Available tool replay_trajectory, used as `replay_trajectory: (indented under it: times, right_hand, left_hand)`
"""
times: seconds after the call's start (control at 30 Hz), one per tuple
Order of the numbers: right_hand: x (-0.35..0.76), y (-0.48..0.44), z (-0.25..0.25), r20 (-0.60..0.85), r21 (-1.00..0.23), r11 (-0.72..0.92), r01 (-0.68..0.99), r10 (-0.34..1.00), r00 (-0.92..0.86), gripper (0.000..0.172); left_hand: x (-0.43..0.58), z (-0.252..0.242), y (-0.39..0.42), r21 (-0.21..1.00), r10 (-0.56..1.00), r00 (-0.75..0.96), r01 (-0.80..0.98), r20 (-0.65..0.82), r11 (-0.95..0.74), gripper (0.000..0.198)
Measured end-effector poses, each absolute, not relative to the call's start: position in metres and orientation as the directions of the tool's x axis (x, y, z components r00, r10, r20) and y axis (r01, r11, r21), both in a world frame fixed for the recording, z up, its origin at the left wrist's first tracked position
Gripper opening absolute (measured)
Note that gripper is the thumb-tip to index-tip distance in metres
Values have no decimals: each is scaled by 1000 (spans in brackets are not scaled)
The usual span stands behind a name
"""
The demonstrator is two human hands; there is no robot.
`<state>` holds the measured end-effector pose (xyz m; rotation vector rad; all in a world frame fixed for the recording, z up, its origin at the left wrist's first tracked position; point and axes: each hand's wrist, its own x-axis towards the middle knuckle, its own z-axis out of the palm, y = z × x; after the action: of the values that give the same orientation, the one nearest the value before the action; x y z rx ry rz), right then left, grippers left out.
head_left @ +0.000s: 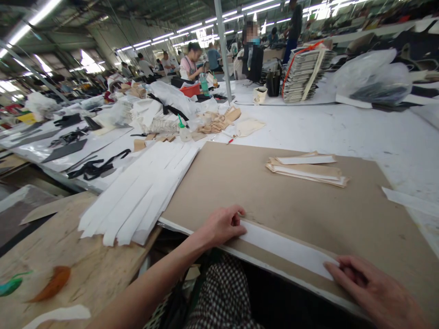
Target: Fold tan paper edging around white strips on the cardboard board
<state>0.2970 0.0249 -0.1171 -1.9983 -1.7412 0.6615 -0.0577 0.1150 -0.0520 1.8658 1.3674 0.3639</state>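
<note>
A long white strip (284,246) lies on the brown board (212,183) along its near edge, with a thin tan margin showing on its far side. At the strip's left end, my left hand (222,226) is closed, thumb and curled fingers pinching it. My right hand (368,278) grips the opposite end, thumb on top and fingers bent. Farther back on the board rests a small pile of tan pieces (305,171) with white strips on them. Left of the board, many white strips (140,194) lie fanned out in overlapping layers.
A small bottle with a green tip (184,130) and a red pen (230,141) are beyond the board. Tan scraps (219,121), a tied stack (305,73) and a plastic bag (377,80) lie farther back. Another person (192,64) works across the table.
</note>
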Motion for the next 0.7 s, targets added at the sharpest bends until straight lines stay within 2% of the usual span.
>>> replay_trajectory:
  times: [0.13, 0.23, 0.37, 0.43, 0.57, 0.7]
  right_hand:
    - [296, 26, -115, -145, -558, -169, 812, 984, 106, 48]
    - [291, 26, -108, -12, -563, -107, 820, 993, 122, 45]
    - [279, 23, -101, 194, -557, 105, 824, 981, 6, 31]
    - [275, 22, -101, 252, -528, 193, 827, 966, -65, 24]
    - [274, 20, -105, 285, -448, 292, 845, 943, -174, 25]
    - [278, 21, -104, 280, -439, 326, 837, 935, -217, 24]
  left_hand:
    - [-56, -52, 113, 685, 905, 385, 710, -180, -166, 31]
    - [-56, -52, 112, 654, 908, 389, 729, -153, -202, 31]
    - [-56, -53, 110, 594, 919, 382, 763, -94, -256, 35]
    - [-54, -53, 107, 532, 887, 462, 753, -10, -387, 29]
    - [-48, -56, 97, 354, 658, 745, 589, 110, -727, 24]
    - [-46, -65, 92, 262, 621, 771, 576, 139, -774, 20]
